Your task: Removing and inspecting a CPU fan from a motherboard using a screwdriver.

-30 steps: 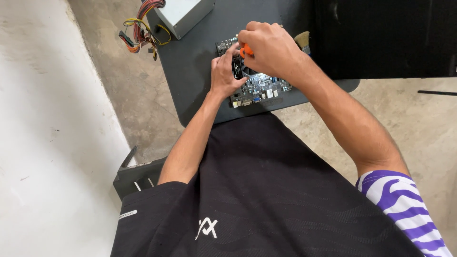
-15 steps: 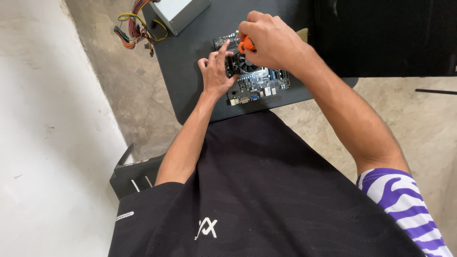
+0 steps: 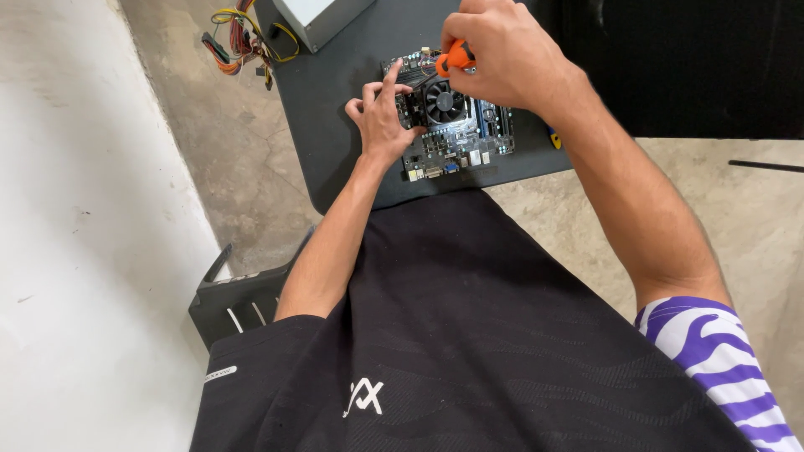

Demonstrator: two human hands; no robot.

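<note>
A computer motherboard (image 3: 456, 138) with a round black cooler fan (image 3: 444, 102) lies on a dark table (image 3: 335, 142). My left hand (image 3: 381, 117) rests on the board's left edge, fingers spread, index finger pointing up beside the fan. My right hand (image 3: 494, 54) is closed around an orange-handled screwdriver (image 3: 455, 57), held upright over the board's far side just above the fan. The screwdriver's tip is hidden behind the hand and the fan.
A grey power supply box (image 3: 322, 17) with a bundle of coloured cables (image 3: 243, 38) sits at the table's far left corner. A black metal case panel (image 3: 239, 293) lies on the concrete floor by my left elbow. A pale wall runs along the left.
The view has shifted, so the board sits higher in frame. My left hand has slid left off the fan to the board's edge; the right hand still holds the screwdriver over the far side.
</note>
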